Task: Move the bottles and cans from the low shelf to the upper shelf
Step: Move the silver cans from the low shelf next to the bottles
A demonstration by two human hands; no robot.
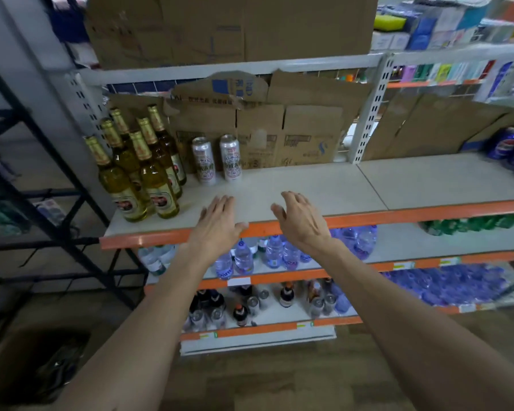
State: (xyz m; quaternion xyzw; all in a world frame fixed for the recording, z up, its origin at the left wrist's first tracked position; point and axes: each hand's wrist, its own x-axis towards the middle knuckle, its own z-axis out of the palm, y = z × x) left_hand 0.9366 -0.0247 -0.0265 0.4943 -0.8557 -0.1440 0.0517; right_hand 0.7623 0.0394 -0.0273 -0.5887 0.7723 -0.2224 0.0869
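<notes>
Both hands are empty. The left hand (217,221) and right hand (301,221) hover with fingers spread and relaxed over the front edge of the upper shelf (309,191), at frame centre. Amber bottles (143,173) and two tall cans (217,158) stand at its left end. Dark bottles (240,314) and grey cans (318,307) to be moved stand on the low shelf (264,329), lower centre.

Probable step: reach down for the next pieces.
1. Take one upright piece per hand, gripping the body, not the cap.
2. Lift clear of the orange shelf lips.
3. Set each down just beside the tall cans, filling rightward.
</notes>
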